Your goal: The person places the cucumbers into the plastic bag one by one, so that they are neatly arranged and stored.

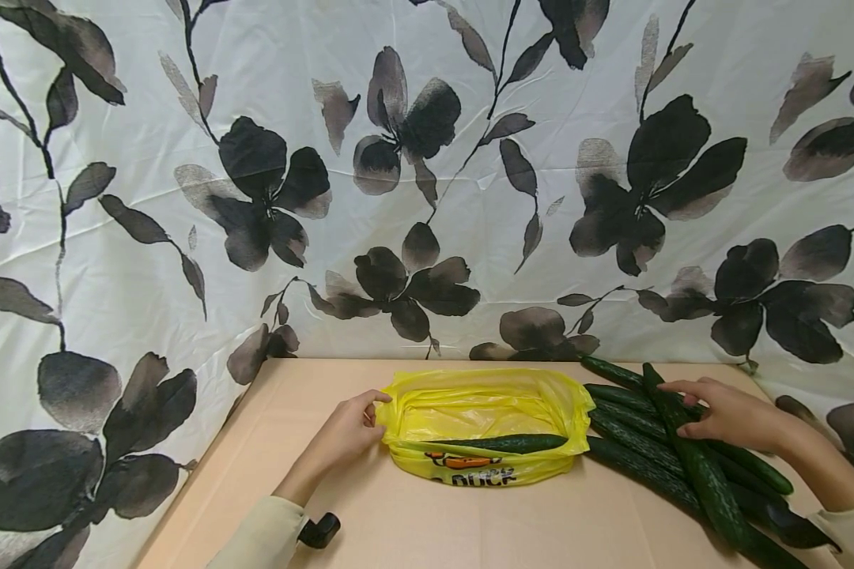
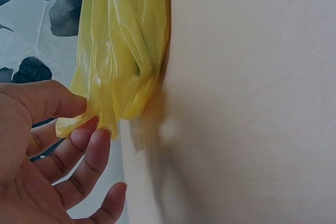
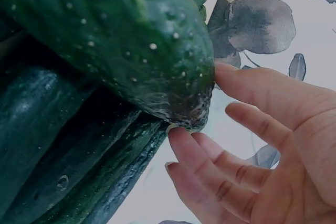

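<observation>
Left hand (image 1: 349, 431) pinching left rim of yellow bag (image 1: 484, 423), mid-table, one cucumber (image 1: 505, 443) inside. Right hand (image 1: 729, 415) loosely curled on top cucumber of pile (image 1: 683, 466) at right. Better: keep bag mouth wide, lift top one clear, feed in lengthwise.

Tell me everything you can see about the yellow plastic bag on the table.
The thin yellow plastic bag lies on the beige table with its mouth open wide and its rim rolled outward. It looks glossy and crinkled, with an orange and black print on the near side. One dark green cucumber lies inside it. The left hand pinches its left edge; a cucumber pile sits beside its right edge.
</observation>
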{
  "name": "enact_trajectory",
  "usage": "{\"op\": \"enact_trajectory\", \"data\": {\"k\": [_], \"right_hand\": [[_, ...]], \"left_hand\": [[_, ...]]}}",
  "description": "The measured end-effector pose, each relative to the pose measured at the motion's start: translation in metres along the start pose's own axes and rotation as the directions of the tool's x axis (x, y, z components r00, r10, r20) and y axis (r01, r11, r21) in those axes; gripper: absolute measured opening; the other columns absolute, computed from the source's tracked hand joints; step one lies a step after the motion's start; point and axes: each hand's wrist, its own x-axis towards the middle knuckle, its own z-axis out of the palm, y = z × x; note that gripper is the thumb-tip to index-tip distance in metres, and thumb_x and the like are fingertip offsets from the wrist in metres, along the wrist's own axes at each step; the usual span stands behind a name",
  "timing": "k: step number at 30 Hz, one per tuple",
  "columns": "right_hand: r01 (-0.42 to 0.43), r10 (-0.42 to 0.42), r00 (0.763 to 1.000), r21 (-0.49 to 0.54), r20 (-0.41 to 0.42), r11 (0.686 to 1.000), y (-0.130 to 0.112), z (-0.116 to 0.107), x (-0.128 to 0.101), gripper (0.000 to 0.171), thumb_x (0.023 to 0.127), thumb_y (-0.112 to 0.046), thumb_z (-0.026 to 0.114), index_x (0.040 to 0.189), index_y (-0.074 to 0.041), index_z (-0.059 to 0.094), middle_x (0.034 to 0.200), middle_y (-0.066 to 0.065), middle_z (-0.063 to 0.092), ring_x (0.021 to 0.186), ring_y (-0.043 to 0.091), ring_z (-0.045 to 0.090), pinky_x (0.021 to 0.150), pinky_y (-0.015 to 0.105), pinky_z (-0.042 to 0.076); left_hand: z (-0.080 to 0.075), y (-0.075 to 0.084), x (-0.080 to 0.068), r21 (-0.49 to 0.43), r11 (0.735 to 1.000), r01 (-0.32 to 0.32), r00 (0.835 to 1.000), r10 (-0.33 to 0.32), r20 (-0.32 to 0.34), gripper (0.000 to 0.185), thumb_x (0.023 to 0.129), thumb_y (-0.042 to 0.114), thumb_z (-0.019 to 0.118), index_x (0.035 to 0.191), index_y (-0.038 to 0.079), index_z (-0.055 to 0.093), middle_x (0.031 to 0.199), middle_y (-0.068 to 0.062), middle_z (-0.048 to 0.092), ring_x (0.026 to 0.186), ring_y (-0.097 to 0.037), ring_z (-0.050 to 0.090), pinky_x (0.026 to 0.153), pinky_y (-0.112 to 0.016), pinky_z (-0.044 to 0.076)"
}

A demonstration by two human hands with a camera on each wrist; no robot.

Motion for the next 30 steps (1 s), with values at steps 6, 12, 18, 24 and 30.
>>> {"op": "enact_trajectory", "data": {"k": [6,12,18,24,30], "right_hand": [[-0.021,0.021,1.000,-0.095,-0.006,0.995,0.001,0.001,0.003,0.089,0.084,-0.029,0.081,0.149,0.010,0.035,0.109,0.017,0.054,0.093,0.027,0.052,0.071,0.039,0.045],[-0.031,0.035,0.999,-0.096,0.035,0.995,0.001,0.005,0.005,0.088,0.087,-0.033,0.079,0.149,0.011,0.035,0.095,0.010,0.046,0.079,0.019,0.044,0.066,0.037,0.037],[-0.040,0.042,0.997,-0.029,0.066,0.999,0.001,0.012,0.003,0.087,0.088,-0.031,0.078,0.151,0.009,0.033,0.082,0.005,0.036,0.066,0.013,0.033,0.058,0.031,0.028],[-0.032,0.035,0.998,-0.068,0.045,0.997,0.001,0.012,0.004,0.086,0.088,-0.032,0.077,0.152,0.006,0.034,0.100,0.015,0.056,0.085,0.023,0.052,0.066,0.038,0.041],[-0.078,0.078,0.997,-0.023,0.027,0.997,0.001,0.016,0.004,0.085,0.088,-0.030,0.077,0.154,0.003,0.034,0.079,0.003,0.043,0.067,0.014,0.041,0.059,0.033,0.035]], "left_hand": [[0.000,0.000,0.000,0.001,1.000,-0.011,1.000,0.011,-0.005,0.047,0.078,-0.004,0.073,0.124,0.007,0.066,0.080,-0.003,0.056,0.073,-0.014,0.052,0.063,-0.027,0.044],[0.000,-0.001,0.000,-0.007,1.000,-0.014,1.000,0.014,-0.004,0.048,0.078,-0.004,0.073,0.124,0.006,0.066,0.080,-0.003,0.056,0.072,-0.014,0.051,0.062,-0.026,0.043],[0.000,-0.001,0.000,-0.004,1.000,-0.014,1.000,0.014,0.000,0.048,0.078,-0.004,0.073,0.124,0.006,0.066,0.080,-0.003,0.056,0.072,-0.014,0.052,0.063,-0.026,0.043],[0.000,-0.001,0.000,-0.003,1.000,-0.014,1.000,0.014,-0.003,0.048,0.078,-0.004,0.073,0.124,0.006,0.066,0.080,-0.003,0.056,0.072,-0.014,0.052,0.062,-0.026,0.043],[0.000,-0.001,0.000,-0.001,1.000,-0.010,1.000,0.010,0.003,0.047,0.079,-0.004,0.073,0.125,0.006,0.066,0.080,-0.002,0.056,0.073,-0.013,0.052,0.063,-0.026,0.044]]}}
